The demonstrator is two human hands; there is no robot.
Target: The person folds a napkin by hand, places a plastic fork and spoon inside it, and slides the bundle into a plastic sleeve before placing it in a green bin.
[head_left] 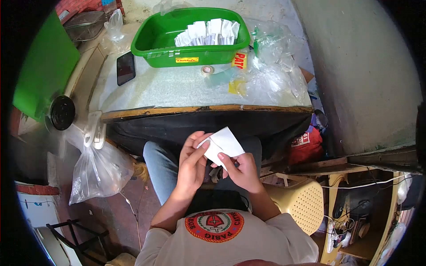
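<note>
A small white folded paper (225, 144) is held between my two hands, above my lap and in front of the table edge. My left hand (193, 157) pinches its left corner, thumb against the paper. My right hand (242, 169) grips the lower right side, with the thumb on top and the other fingers partly hidden underneath. On the table beyond, a green basin (162, 57) contains several white folded papers (208, 33) standing in a row.
The table (164, 91) also bears a black phone (126, 68), a tape roll (207, 70) and crumpled clear plastic (277, 75). A plastic bag (100, 173) hangs at the left. A yellow perforated stool (299, 201) stands at the right, near shelves with cables.
</note>
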